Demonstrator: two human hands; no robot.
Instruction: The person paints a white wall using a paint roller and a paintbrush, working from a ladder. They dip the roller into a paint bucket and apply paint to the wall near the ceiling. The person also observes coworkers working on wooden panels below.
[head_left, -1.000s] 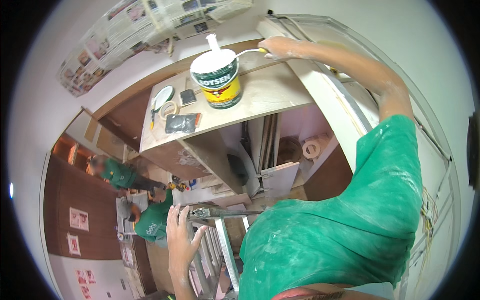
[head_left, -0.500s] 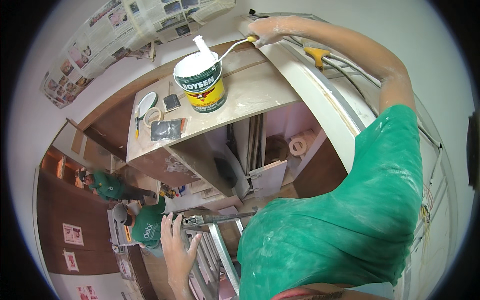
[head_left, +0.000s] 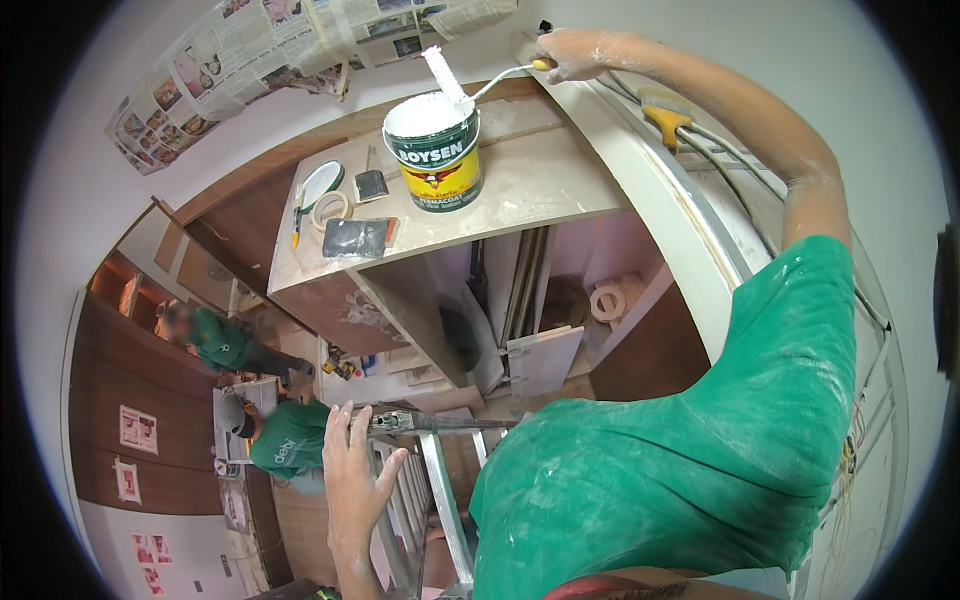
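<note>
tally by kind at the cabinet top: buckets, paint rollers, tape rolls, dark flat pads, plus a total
Bucket: 1
Paint roller, handle in the right hand: 1
Tape roll: 1
Dark flat pads: 2
Total: 5

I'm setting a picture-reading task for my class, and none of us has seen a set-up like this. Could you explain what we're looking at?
There is no machine here, just a person working with two bare hands. A wide fisheye camera on the person's head looks down, so straight edges bend and the green shirt fills the lower right.

The right hand grips the yellow handle of a paint roller, whose white-coated end is at the mouth of a pail. The left hand is open beside a ladder; whether it touches is unclear.

On the cabinet top, beside the pail, lie a lid, a tape roll, two dark flat pieces and a thin yellow-handled tool.
</note>
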